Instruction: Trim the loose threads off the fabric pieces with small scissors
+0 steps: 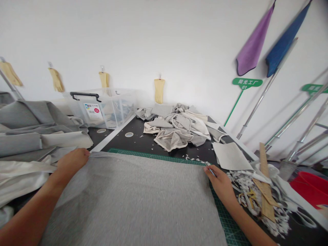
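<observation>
A large grey fabric sheet point(138, 198) lies flat on a green cutting mat point(230, 229) in front of me. My left hand point(71, 163) is closed on the sheet's far left corner. My right hand point(219, 182) pinches the far right corner, and a thin pen-like tool shows between its fingers. Both forearms reach in from the bottom edge along the sheet's sides.
A heap of grey and cream fabric pieces point(176, 128) lies beyond the mat. Folded grey cloth point(28, 130) is stacked left, beside a clear plastic bin point(102, 107). A wooden ruler point(265, 182) rests on scraps at right, near a red tub point(311, 184).
</observation>
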### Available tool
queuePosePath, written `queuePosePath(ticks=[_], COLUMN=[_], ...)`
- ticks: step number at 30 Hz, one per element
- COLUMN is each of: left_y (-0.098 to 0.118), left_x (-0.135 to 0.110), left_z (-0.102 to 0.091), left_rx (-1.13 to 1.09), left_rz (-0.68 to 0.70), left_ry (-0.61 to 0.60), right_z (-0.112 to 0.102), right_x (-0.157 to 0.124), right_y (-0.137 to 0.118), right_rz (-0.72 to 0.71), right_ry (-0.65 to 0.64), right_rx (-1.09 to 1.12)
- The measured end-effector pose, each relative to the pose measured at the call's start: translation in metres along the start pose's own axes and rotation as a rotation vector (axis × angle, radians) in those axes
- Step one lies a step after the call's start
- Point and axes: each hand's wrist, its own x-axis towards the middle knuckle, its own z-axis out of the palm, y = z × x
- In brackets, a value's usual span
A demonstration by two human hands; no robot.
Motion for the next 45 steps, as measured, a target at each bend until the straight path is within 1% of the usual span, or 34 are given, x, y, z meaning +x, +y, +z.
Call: queuePosePath(ticks=[3,10,14,20,23,27,32,38,41,45], left_y=[0.003,0.001,0.007,0.02,0.022,0.023,0.025,0.027,0.031,0.042], left_x=[0.001,0.007,0.002,-0.006,-0.005,-0.003,-0.005,-0.005,-0.006,-0.017], left_z=[-0.003,0.004,-0.003,-0.019,-0.023,-0.028,-0.033,-0.04,-0.051,-0.075], left_rx=[0.012,0.046,0.018,-0.112,-0.158,-0.24,-0.29,-0.335,-0.342,-0.391], left_rz=[-0.046,0.007,-0.003,-0.041,-0.021,-0.016,-0.034,0.009,0.021,0.05], left_ry=[-0.06,-0.074,-0.077,0.032,0.074,0.073,0.091,0.127,0.168,0.253], right_z=[-0.001,0.0,-0.001,-0.002,-0.003,-0.004,-0.006,-0.011,-0.019,-0.038], right_x=[0.0,0.001,0.001,0.003,0.004,0.004,0.006,0.011,0.012,0.012], right_y=[-0.001,0.001,0.001,0.002,0.001,0.0,-0.001,-0.001,-0.009,-0.031], right_rz=[0.002,0.003,0.019,0.045,0.047,0.026,0.029,0.02,0.022,-0.004], right_ry=[-0.012,-0.013,-0.02,-0.017,-0.009,0.003,0.006,0.001,0.02,0.069], right_rx=[0.0,0.001,-0.009,0.009,0.01,0.021,0.009,0.024,0.057,0.097])
